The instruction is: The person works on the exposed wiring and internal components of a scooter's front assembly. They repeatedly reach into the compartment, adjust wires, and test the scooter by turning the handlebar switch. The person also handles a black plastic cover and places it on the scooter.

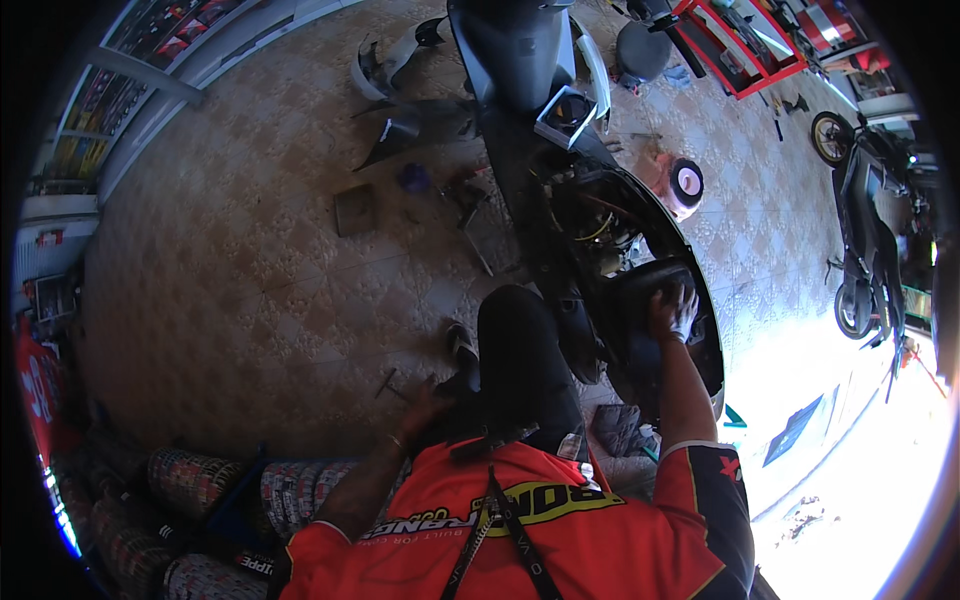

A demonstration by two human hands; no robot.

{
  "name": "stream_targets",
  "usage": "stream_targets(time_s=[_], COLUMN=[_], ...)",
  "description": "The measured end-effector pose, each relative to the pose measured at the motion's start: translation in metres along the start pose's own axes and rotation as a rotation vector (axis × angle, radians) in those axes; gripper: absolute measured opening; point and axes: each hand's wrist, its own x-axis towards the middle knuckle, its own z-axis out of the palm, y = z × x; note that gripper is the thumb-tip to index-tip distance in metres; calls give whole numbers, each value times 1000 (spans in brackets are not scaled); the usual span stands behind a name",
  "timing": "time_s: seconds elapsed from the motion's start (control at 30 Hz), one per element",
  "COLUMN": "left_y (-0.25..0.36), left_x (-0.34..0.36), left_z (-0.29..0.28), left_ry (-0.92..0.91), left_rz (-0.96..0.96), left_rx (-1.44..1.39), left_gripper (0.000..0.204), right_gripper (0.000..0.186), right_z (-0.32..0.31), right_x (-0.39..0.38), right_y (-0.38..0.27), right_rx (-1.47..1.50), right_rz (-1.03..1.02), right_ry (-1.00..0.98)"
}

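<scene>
two hands show around the partly stripped scooter (545, 240), which stretches ahead and to the right of the person. the right hand (677, 313) lies spread on its dark rear section (640, 350), gripping nothing visible; the left hand (425, 405) is left of the scooter near a t-handled tool (393, 384), too dark to tell whether it grasps anything. leaning hard on the rear section could shift it or strain the exposed wires (600, 235); a jolt might slide the pale-rimmed box (553, 137) off the scooter's middle. the scooter's curved rim (708, 310) bounds rightward movement; on its left, tiled floor (270, 290) gives broader room, interrupted by a square container (355, 212).
</scene>
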Motion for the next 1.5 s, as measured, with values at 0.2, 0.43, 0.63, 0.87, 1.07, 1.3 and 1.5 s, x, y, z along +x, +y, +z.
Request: stream_targets(time_s=[0.2,0.43,0.63,0.87,1.07,1.3,1.5], left_y=[-27,-59,-26,21,57,103,162], left_x=[7,12,-8,-13,3,12,-28], left_z=[-19,-57,-48,-45,-29,1,32], left_ry=[42,40,97,70,26,101,46], left_rz=[32,-6,36,140,160,93,40], left_rx=[98,-61,-109,-196,-46,41,-239], left_gripper=[102,99,97,93,93,88,87], right_gripper=[50,57,58,55,50,50,54], right_z=[7,-3,-6,-12,-31,-40,-41], right_x=[-1,2,3,4,15,25,39], right_y=[3,-3,-9,-7,-11,3,17], right_rx=[-83,-109,-128,-72,28,128,201], right_rz=[-1,86,114,112,156,82,55], right_ry=[64,-151,-172,-201,-298,-310,-414])
